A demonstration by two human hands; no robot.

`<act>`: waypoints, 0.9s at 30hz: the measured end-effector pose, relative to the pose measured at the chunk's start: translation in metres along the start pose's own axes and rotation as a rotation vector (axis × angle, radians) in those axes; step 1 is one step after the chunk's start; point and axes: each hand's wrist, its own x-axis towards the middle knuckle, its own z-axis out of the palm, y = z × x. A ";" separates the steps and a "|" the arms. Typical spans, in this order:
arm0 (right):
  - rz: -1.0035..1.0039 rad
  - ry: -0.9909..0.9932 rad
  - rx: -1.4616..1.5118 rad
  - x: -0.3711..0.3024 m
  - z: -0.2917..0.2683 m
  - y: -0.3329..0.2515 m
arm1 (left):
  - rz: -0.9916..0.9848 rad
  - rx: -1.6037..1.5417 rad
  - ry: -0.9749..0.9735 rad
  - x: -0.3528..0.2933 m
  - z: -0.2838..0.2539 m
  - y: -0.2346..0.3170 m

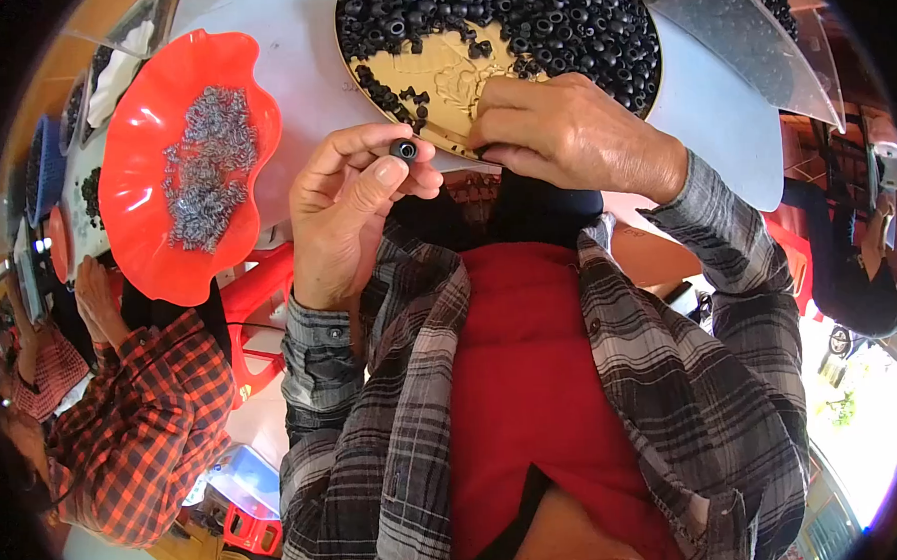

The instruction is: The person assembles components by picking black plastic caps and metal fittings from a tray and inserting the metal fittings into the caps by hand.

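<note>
My left hand (340, 210) pinches a small black hollow cylinder (404, 150) between thumb and forefinger, its round opening turned up toward me. The other fingers of that hand curl loosely behind it. At the near rim of a round golden tray (419, 69), my right hand (582, 139) bends down with its fingers drawn together; the fingertips are partly hidden, and I cannot make out what they hold. Many black ring-shaped parts (598, 33) heap up over the tray's far and right side. Smaller black pieces (390, 97) lie along its left edge.
A red wavy-rimmed bowl (136, 219) with many small metal springs (209, 170) stands to the left on the white table (293, 47). A clear plastic panel (728, 28) rises at the right. On my left, a person in a red-and-black checked shirt (159, 423) sits close by.
</note>
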 end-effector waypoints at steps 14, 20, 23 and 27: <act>0.607 0.255 0.992 -0.007 -0.023 -0.015 | 0.086 0.025 -0.033 0.027 0.043 -0.009; 0.517 0.389 0.903 -0.007 -0.016 -0.016 | 0.077 0.026 -0.002 0.028 0.047 -0.012; 0.455 0.410 0.888 -0.006 -0.012 -0.014 | 0.066 0.022 -0.002 0.029 0.047 -0.013; 0.352 0.492 0.753 -0.006 -0.005 -0.010 | 0.072 0.046 -0.009 0.029 0.049 -0.012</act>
